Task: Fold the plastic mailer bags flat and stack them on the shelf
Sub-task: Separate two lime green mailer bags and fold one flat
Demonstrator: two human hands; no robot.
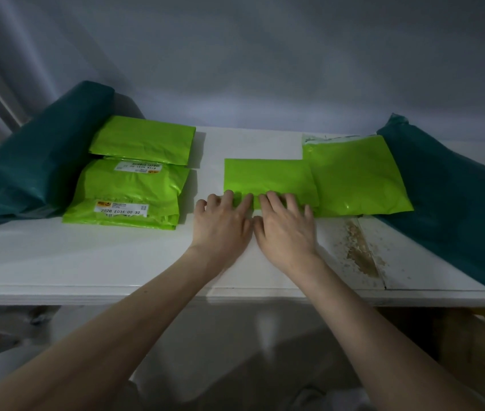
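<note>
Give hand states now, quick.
Left hand: open, fingers pressing the folded lime-green plastic mailer bag.
Right hand: open, pressing the same bag.

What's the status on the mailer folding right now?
Left hand and right hand both pressing the near edge of the green mailer bag, fingers bent. Bag flat on the white shelf. Nothing blocking.

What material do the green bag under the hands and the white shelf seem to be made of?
Green mailer bag: thin glossy plastic film, judging by its sheen and soft creases. White shelf: probably painted or laminated board; it is smooth with a faint shine, and a worn brownish patch shows near the right.
</note>
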